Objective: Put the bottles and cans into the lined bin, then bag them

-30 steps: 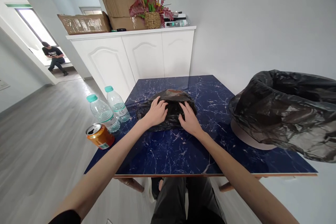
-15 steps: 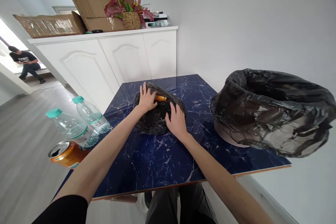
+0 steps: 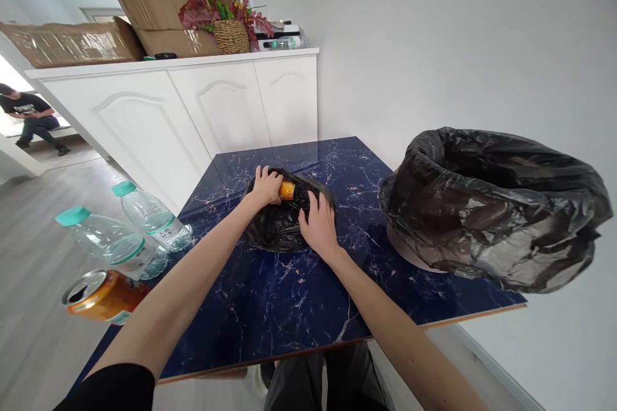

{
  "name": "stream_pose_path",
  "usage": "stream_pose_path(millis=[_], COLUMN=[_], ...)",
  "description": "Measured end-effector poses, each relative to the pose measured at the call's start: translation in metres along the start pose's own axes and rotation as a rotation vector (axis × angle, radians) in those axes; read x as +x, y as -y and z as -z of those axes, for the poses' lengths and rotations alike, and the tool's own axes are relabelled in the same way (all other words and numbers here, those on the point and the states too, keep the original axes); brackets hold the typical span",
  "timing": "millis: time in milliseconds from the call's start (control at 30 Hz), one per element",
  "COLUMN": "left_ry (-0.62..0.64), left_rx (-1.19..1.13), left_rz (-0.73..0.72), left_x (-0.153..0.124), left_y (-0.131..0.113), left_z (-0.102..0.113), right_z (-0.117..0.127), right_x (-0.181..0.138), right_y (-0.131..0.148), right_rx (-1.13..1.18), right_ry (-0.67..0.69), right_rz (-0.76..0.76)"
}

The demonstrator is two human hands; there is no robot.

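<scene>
A crumpled black plastic bag (image 3: 282, 236) lies on the blue marbled table (image 3: 289, 308), its mouth open. At the bag's far left side, my left hand (image 3: 267, 187) is closed around an orange can (image 3: 287, 190), whose end shows to the right of my fingers. The far fingertips are partly hidden. On the bag's right side, my right hand (image 3: 319, 225) rests against the plastic with thumb and fingers apart. Any other contents of the bag are too dark to make out.
At the table's left edge stand an open orange drink can (image 3: 103, 295) and two clear bottles with teal caps (image 3: 113, 244). A bin lined with a black bag (image 3: 482, 218) stands on the right. Behind is a white cabinet (image 3: 212, 103); a person (image 3: 31, 115) sits far left.
My left hand has shifted slightly in the bag, and the orange can in it has turned so more of its end shows. The bag's far rim sits lower. The view has swung slightly right.
</scene>
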State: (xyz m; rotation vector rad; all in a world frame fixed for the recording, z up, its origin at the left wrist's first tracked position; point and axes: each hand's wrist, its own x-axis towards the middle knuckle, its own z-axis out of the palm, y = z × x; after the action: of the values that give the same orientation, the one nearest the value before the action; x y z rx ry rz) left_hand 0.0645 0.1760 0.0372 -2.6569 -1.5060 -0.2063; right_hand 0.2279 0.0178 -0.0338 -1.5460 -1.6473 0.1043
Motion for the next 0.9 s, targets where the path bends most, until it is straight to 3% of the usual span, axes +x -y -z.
stream_pose_path(millis=[133, 267, 367, 433, 500, 600, 767, 900], left_ry=[-0.017, -0.029, -0.113, -0.261, -0.433, -0.629, -0.695, -0.719], left_rx=[-0.148, -0.356, -0.805, -1.102, -1.220, -1.200, -1.038, -0.978], left_rz=[-0.017, -0.063, -0.006, 0.072, 0.160, 0.348, 0.622, 0.712], left_x=[-0.012, -0.052, -0.094, -0.121, -0.146, -0.181, -0.242, -0.282], left_y=[0.000, -0.003, -0.007, -0.008, -0.006, 0.000, 0.009, 0.011], left_z=[0.025, 0.057, 0.073, 0.077, 0.076, 0.069, 0.045, 0.027], right_z=[-0.008, -0.019, -0.023, -0.023, -0.020, -0.015, -0.011, -0.010], right_x=[0.000, -0.003, -0.005, -0.006, -0.007, -0.008, -0.011, -0.014], right_y=[-0.008, -0.019, -0.028, -0.034, -0.040, -0.048, -0.053, -0.052], right_rx=[-0.028, -0.092, -0.110, -0.121, -0.135, -0.162, -0.203, -0.227], right_ry=[-0.022, -0.033, -0.041, -0.048, -0.054, -0.059, -0.035, -0.014], right_rz=[-0.041, -0.128, -0.143, -0.155, -0.175, -0.208, -0.225, -0.223])
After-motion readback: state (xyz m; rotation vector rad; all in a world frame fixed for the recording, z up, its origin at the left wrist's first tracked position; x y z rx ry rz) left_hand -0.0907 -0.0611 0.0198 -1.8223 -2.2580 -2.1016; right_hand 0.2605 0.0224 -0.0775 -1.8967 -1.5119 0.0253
